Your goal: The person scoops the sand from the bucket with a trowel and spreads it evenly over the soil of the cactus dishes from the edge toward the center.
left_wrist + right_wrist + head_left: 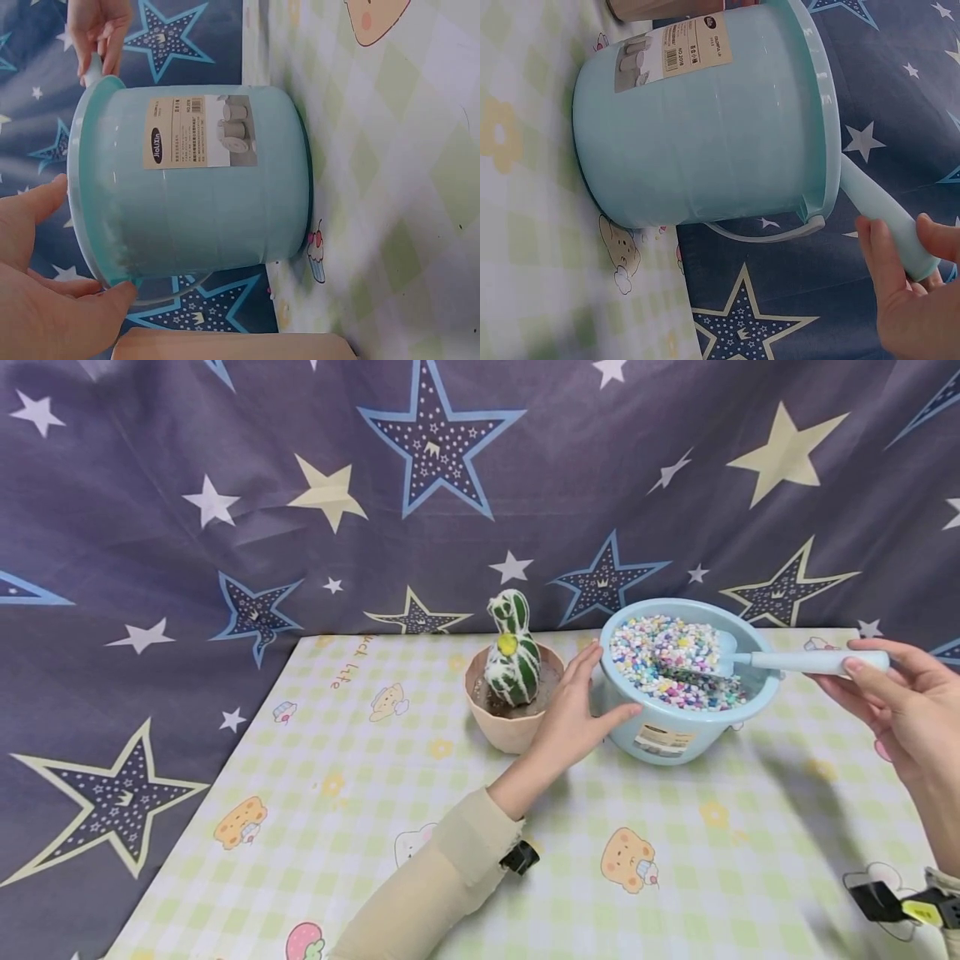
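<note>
A light blue bucket [652, 727] stands on the table, filled with small multicoloured pebbles [660, 647]. My right hand [903, 693] grips a light blue shovel [810, 662] by its handle, fingers and thumb round the end. The shovel's blade lies among the pebbles, partly covered by them, and its handle reaches out over the bucket's right rim. With fingers and thumb spread, my left hand [566, 718] rests against the bucket's left rim. The left wrist view shows those fingertips [120, 292] at the rim. In the right wrist view the shovel handle [885, 214] slants down into the right fingers.
A green cactus [513, 672] with white fuzz and a yellow flower grows in a peach pot [510, 739], left of the bucket and close behind my left hand. The bucket's thin handle [772, 236] hangs down. A checked cloth [360, 827] covers the table; a starry curtain [262, 443] hangs behind.
</note>
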The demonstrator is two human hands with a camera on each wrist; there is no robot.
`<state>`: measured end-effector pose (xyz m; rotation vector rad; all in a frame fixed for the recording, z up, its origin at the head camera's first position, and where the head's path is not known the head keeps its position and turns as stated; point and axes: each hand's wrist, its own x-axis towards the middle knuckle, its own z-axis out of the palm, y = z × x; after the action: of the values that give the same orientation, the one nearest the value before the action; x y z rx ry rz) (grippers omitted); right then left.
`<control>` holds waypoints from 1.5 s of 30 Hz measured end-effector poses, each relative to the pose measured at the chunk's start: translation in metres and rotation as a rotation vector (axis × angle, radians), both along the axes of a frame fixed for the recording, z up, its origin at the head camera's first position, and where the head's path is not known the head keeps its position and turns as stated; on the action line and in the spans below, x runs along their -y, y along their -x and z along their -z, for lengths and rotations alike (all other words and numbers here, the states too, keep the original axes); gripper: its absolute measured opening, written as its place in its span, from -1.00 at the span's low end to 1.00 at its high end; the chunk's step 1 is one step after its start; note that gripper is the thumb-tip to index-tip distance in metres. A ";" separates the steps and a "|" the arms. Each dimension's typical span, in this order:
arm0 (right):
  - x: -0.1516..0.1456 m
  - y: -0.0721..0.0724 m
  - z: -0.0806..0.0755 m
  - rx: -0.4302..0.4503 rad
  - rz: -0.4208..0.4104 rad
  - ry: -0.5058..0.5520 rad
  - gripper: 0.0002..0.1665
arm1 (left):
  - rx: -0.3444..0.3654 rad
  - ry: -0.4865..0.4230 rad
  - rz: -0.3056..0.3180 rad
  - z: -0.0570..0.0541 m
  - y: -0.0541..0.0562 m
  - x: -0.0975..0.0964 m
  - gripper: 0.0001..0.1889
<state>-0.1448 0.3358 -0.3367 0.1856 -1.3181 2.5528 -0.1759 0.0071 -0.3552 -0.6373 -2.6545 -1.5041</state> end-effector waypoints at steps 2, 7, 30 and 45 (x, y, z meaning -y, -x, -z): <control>0.001 0.000 -0.001 0.009 0.002 0.001 -0.68 | 0.000 -0.005 0.003 0.000 0.000 0.001 -0.08; 0.002 0.000 -0.002 0.015 -0.021 0.026 -0.66 | 0.006 -0.010 0.005 -0.001 -0.001 0.002 -0.08; 0.005 0.003 -0.008 0.047 0.007 0.022 -0.66 | 0.016 -0.059 0.014 -0.007 -0.004 0.009 -0.11; 0.008 0.003 -0.011 0.031 0.002 0.020 -0.66 | 0.001 -0.084 0.021 -0.018 -0.008 0.016 -0.18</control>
<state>-0.1482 0.3276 -0.3259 0.1410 -1.3021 2.5762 -0.1678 -0.0087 -0.3373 -0.6603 -2.5776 -1.6114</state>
